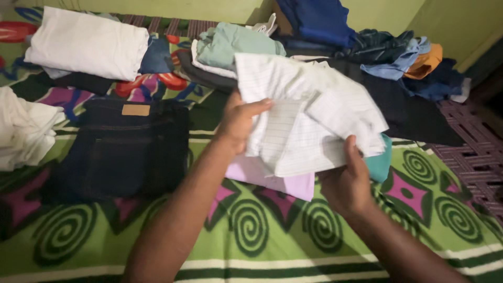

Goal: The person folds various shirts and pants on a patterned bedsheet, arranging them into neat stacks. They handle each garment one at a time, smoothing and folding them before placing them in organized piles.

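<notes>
Both my hands hold up a white shirt with thin stripes [304, 112] above the patterned blanket. My left hand [238, 123] grips its left edge, thumb on the front. My right hand [348, 181] pinches the lower right part, thumb on top. Under the shirt lie a pale pink folded garment [272, 181] and a teal garment [381, 162], both partly hidden by the shirt.
Folded dark jeans [126, 149] lie to the left on the green spiral-patterned blanket [251, 230]. A white folded stack [86, 44] and crumpled white cloth [23, 131] sit further left. A mint and grey pile [230, 50] and a heap of blue, black and orange clothes [398, 57] lie behind.
</notes>
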